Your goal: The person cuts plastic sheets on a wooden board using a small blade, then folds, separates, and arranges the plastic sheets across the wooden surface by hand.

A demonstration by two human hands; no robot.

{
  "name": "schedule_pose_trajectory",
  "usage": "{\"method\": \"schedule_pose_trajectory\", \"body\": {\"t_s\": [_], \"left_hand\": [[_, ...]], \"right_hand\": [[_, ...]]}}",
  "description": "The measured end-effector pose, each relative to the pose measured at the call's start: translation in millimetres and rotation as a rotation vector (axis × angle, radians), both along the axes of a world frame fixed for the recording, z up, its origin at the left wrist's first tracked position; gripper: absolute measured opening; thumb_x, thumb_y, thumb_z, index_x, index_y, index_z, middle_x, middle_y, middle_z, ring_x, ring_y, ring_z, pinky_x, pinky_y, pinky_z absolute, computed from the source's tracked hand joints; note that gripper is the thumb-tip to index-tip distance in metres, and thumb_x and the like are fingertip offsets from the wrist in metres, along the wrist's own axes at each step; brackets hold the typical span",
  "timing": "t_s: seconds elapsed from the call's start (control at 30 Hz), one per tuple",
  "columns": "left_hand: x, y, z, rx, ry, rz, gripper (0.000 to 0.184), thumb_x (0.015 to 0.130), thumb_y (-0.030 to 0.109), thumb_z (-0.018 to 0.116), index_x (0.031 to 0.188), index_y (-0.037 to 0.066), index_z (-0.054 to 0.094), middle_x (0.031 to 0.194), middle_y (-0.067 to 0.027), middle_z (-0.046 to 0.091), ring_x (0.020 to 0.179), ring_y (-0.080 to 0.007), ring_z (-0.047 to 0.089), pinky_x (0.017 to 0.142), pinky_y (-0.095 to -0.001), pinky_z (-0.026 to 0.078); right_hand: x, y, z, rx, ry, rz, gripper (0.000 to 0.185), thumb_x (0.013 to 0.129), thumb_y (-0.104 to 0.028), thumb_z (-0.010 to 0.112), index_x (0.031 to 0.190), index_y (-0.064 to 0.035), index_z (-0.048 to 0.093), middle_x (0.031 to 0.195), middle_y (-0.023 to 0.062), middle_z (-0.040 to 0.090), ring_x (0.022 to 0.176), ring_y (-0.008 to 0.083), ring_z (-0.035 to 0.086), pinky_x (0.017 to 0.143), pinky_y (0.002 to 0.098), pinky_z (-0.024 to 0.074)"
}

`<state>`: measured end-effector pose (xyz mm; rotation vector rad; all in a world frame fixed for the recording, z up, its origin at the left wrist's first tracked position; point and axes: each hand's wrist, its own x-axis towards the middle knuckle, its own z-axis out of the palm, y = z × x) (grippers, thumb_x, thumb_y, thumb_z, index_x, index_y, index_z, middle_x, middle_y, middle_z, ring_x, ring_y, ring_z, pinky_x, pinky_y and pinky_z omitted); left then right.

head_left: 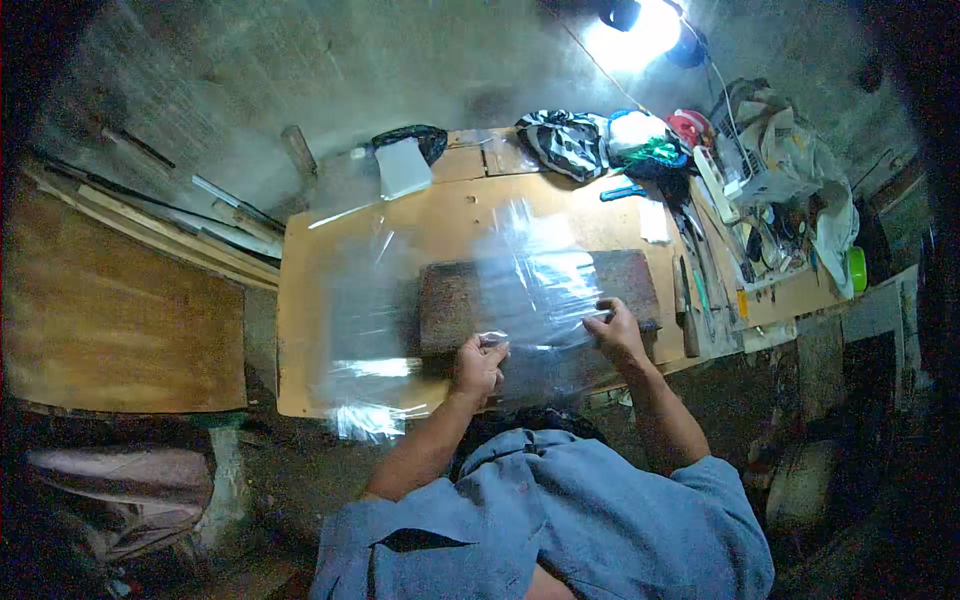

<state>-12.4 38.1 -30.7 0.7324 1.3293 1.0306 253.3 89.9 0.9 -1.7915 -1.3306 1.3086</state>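
Between my two hands is a clear plastic sheet (540, 275), shiny and creased, possibly a bag. My left hand (480, 365) pinches its near left edge. On the right side, my right hand (618, 332) grips the edge between thumb and fingers. Beneath the sheet, a dark reddish-brown board (445, 305) lies on the wooden table and is partly covered. To the left of my left hand, more clear plastic (370, 310) lies flat, its near end hanging over the table's front edge.
The wooden table (300, 340) carries a white packet (403, 168) at the back left. Striped black-and-white cloth (563, 143) and a blue-handled tool (623, 192) lie at the back. Knives and other tools (690, 300) crowd the right side, near a green cup (857, 270). A bright lamp (635, 35) hangs above.
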Motion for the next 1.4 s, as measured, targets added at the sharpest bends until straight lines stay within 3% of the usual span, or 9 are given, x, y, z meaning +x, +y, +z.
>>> {"method": "schedule_pose_trajectory", "body": {"t_s": [0.17, 0.27, 0.37, 0.43, 0.53, 0.67, 0.77, 1.07, 1.4], "left_hand": [[-2.0, -15.5, 4.4, 0.002, 0.065, -0.03, 0.023, 0.083, 0.01, 0.067, 0.102, 0.004, 0.054, 0.072, -0.0029, 0.059, 0.051, -0.0079, 0.05, 0.039, -0.0217, 0.041], [-12.2, -22.4, 18.0, 0.073, 0.149, 0.064, 0.026, 0.083, 0.01, 0.066, 0.105, 0.004, 0.053, 0.073, -0.0035, 0.059, 0.055, -0.0069, 0.052, 0.044, -0.0227, 0.042], [-42.5, -27.4, 18.8, 0.392, 0.386, 0.202, 0.028, 0.082, 0.009, 0.065, 0.108, 0.003, 0.054, 0.078, -0.0064, 0.06, 0.062, -0.0125, 0.056, 0.052, -0.0283, 0.046], [-77.8, -25.9, 30.9, 0.44, 0.851, 0.209, 0.033, 0.082, 0.015, 0.065, 0.111, 0.003, 0.055, 0.09, -0.0116, 0.062, 0.077, -0.023, 0.06, 0.07, -0.0363, 0.048], [-127.8, -25.3, 22.2, 0.273, 1.272, 0.275, 0.04, 0.084, 0.029, 0.062, 0.119, 0.01, 0.056, 0.124, -0.0127, 0.053, 0.122, -0.0308, 0.042, 0.098, -0.0497, 0.031], [-176.1, -25.3, -15.4, 0.09, 1.507, 0.249, 0.048, 0.085, 0.039, 0.059, 0.129, 0.02, 0.052, 0.137, -0.0076, 0.045, 0.131, -0.0272, 0.034, 0.098, -0.0558, 0.026], [-191.7, -28.3, -23.7, 0.131, 1.572, 0.153, 0.044, 0.084, 0.038, 0.06, 0.124, 0.02, 0.056, 0.132, -0.0034, 0.051, 0.127, -0.0248, 0.039, 0.097, -0.052, 0.028], [-207.4, -15.6, -30.5, 0.236, 1.623, 0.119, 0.014, 0.085, 0.028, 0.057, 0.093, 0.017, 0.062, 0.1, 0.0006, 0.062, 0.1, -0.0242, 0.054, 0.087, -0.0437, 0.036], [-191.6, -16.0, 44.9, 0.413, 1.523, 0.359, 0.009, 0.086, 0.015, 0.055, 0.092, 0.01, 0.059, 0.092, -0.0097, 0.06, 0.089, -0.0314, 0.054, 0.081, -0.0447, 0.037]], "right_hand": [[6.6, -5.7, -16.6, 0.293, -0.461, 0.094, 0.054, 0.073, -0.022, 0.076, 0.115, 0.0002, 0.049, 0.077, 0.0148, 0.062, 0.064, 0.0268, 0.062, 0.057, 0.0362, 0.0484], [6.9, -7.6, -17.3, 0.257, -0.519, 0.088, 0.064, 0.07, -0.034, 0.077, 0.115, -0.0052, 0.043, 0.085, 0.0229, 0.063, 0.075, 0.0401, 0.062, 0.067, 0.0451, 0.0494], [1.9, -11.4, 12.3, 0.273, -0.491, 0.097, 0.066, 0.071, -0.034, 0.077, 0.118, -0.0052, 0.041, 0.089, 0.0229, 0.063, 0.081, 0.0415, 0.061, 0.07, 0.0459, 0.0488], [5.1, -9.2, 9.6, 0.282, -0.521, 0.094, 0.065, 0.071, -0.034, 0.076, 0.119, -0.0052, 0.042, 0.093, 0.0237, 0.063, 0.087, 0.0414, 0.061, 0.072, 0.0459, 0.0484], [9.7, -9.7, 12.9, 0.39, -0.515, 0.01, 0.061, 0.073, -0.033, 0.075, 0.12, -0.0066, 0.046, 0.099, 0.0236, 0.062, 0.09, 0.0408, 0.06, 0.077, 0.0448, 0.0473], [12.2, -6.9, 16.6, 0.319, -0.501, -0.063, 0.056, 0.074, -0.032, 0.074, 0.118, -0.0061, 0.048, 0.096, 0.0231, 0.062, 0.089, 0.0409, 0.06, 0.077, 0.0448, 0.0473], [11.0, -5.3, 16.3, 0.522, -0.552, -0.096, 0.044, 0.079, -0.023, 0.07, 0.114, -0.0028, 0.052, 0.078, 0.0139, 0.061, 0.069, 0.0258, 0.06, 0.064, 0.0373, 0.0476], [-17.6, -7.1, 66.1, 0.424, -0.425, -0.107, 0.04, 0.08, -0.022, 0.069, 0.111, -0.0016, 0.054, 0.08, 0.0144, 0.063, 0.07, 0.0255, 0.06, 0.065, 0.037, 0.0481], [-50.3, -4.3, 90.4, 0.512, -0.251, -0.022, 0.03, 0.081, -0.02, 0.069, 0.102, -0.0012, 0.059, 0.079, 0.0101, 0.064, 0.069, 0.0163, 0.059, 0.064, 0.0304, 0.048]]}}
